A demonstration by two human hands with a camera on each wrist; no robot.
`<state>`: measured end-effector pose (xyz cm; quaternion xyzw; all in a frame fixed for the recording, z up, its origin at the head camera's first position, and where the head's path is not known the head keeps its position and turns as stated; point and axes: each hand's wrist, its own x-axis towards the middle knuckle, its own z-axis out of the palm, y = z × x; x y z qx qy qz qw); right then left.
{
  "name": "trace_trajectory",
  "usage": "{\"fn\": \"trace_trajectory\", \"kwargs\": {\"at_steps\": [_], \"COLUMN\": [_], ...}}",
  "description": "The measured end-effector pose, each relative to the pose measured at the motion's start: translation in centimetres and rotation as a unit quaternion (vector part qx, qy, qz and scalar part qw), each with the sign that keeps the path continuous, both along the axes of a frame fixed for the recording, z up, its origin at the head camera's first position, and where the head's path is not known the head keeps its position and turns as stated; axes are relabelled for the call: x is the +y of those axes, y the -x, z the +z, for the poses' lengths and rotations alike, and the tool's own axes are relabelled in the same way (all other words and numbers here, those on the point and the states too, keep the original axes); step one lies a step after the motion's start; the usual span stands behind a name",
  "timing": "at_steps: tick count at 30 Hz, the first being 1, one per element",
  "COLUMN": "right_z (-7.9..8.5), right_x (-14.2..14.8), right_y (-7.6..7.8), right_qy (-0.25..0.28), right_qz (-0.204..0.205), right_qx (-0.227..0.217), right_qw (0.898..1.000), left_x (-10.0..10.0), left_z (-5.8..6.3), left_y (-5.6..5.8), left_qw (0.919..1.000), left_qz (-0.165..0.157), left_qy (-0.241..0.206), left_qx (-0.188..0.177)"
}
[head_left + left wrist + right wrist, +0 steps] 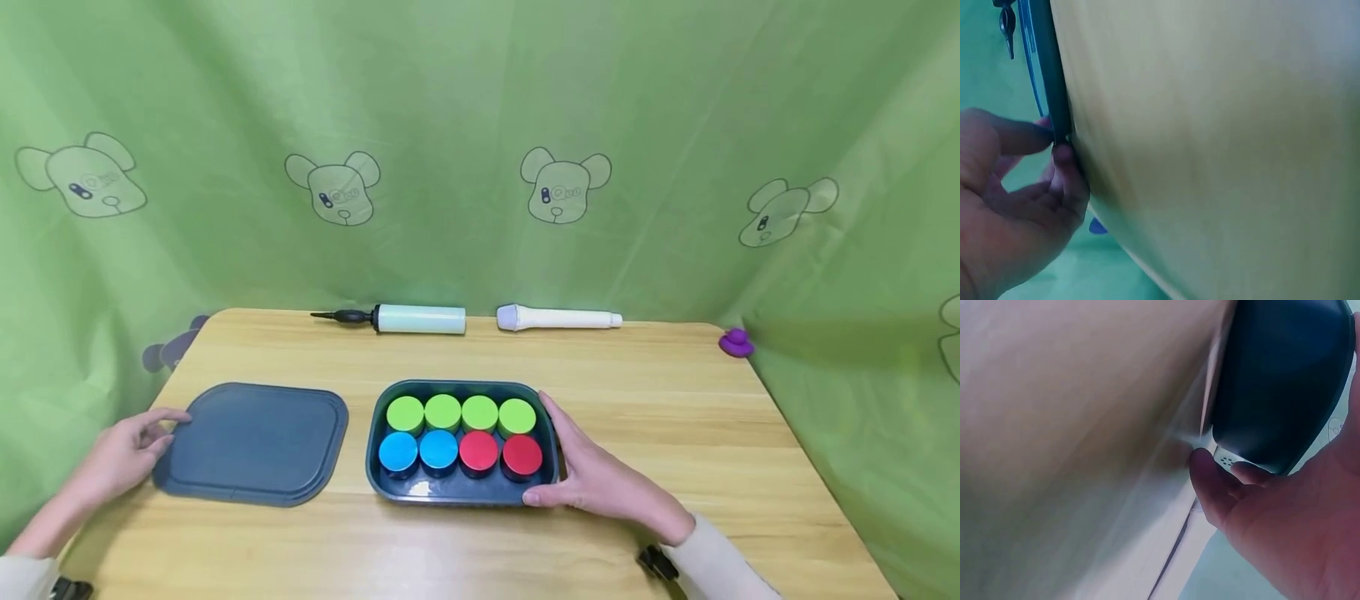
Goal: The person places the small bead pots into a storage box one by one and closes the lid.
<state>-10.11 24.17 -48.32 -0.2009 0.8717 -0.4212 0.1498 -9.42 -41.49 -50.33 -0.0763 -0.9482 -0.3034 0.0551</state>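
Observation:
A dark blue rectangular box (pixel 461 498) stands on the table, holding several round tubs with green lids (pixel 442 410) in the back row. In its front row are two blue-topped tubs (pixel 438 449) and two red-topped ones (pixel 478 451). My right hand (pixel 600 477) grips the box's right end, thumb at the front corner and fingers toward the back. To the left lies a flat dark blue lid (pixel 255 442). Its left edge is pinched between the thumb and fingers of my left hand (pixel 123 454); the left wrist view shows this hand (pixel 1022 194) at the lid's edge (pixel 1050 69).
Along the back edge of the wooden table (pixel 675 400) lie a hand pump (pixel 422 319) with a black nozzle and a white microphone (pixel 562 318). A purple rubber-duck-like toy (pixel 737 342) sits at the back right corner. Green curtain (pixel 450 108) surrounds the table.

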Motion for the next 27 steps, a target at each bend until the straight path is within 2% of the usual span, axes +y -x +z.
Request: {"fn": "trace_trajectory", "kwargs": {"at_steps": [4, 6, 8, 10, 12, 13, 16, 18, 20, 21, 23, 27], "right_z": [0.1, 0.1, 0.1, 0.0, 0.0, 0.0, 0.0, 0.1, 0.1, 0.2, 0.3, 0.4], "right_x": [-0.1, -0.1, -0.1, -0.1, -0.1, -0.2, -0.2, -0.2, -0.2, -0.2, -0.2, 0.0], "right_y": [0.1, 0.1, 0.1, 0.1, 0.1, 0.1, 0.1, 0.1, 0.1, 0.0, -0.1, -0.2], "right_qy": [0.004, 0.001, -0.001, -0.001, -0.001, -0.001, 0.000, -0.001, -0.002, -0.003, -0.003, -0.004], "right_qz": [0.003, 0.003, 0.002, 0.002, 0.003, 0.003, 0.004, 0.004, 0.004, 0.004, 0.005, 0.003], "right_qx": [0.000, 0.001, 0.003, 0.006, 0.006, 0.006, 0.003, 0.003, 0.003, 0.002, -0.002, -0.005], "right_qw": [1.000, 1.000, 1.000, 1.000, 1.000, 1.000, 1.000, 1.000, 1.000, 1.000, 1.000, 1.000], "left_x": [-1.1, -1.9, -2.8, -3.6, -4.4, -4.7, -5.4, -5.5, -5.5, -5.3, -5.0, -4.6], "left_z": [0.3, 0.4, 0.4, 0.3, 0.1, 0.0, -0.7, -1.1, -1.5, -1.6, -1.8, -1.7], "left_y": [0.2, 0.2, 0.1, 0.0, -0.1, -0.1, -0.2, -0.4, -0.8, -0.9, -1.3, -1.3], "left_qw": [0.9974, 0.9913, 0.9803, 0.9626, 0.9375, 0.9203, 0.8607, 0.8326, 0.8186, 0.8155, 0.8127, 0.8046], "left_qz": [-0.023, -0.032, -0.037, -0.050, -0.075, -0.093, -0.150, -0.170, -0.176, -0.175, -0.172, -0.189], "left_qy": [-0.062, -0.108, -0.156, -0.213, -0.275, -0.312, -0.413, -0.454, -0.479, -0.488, -0.498, -0.511], "left_qx": [-0.030, -0.068, -0.115, -0.160, -0.199, -0.217, -0.257, -0.268, -0.263, -0.258, -0.249, -0.236]}}
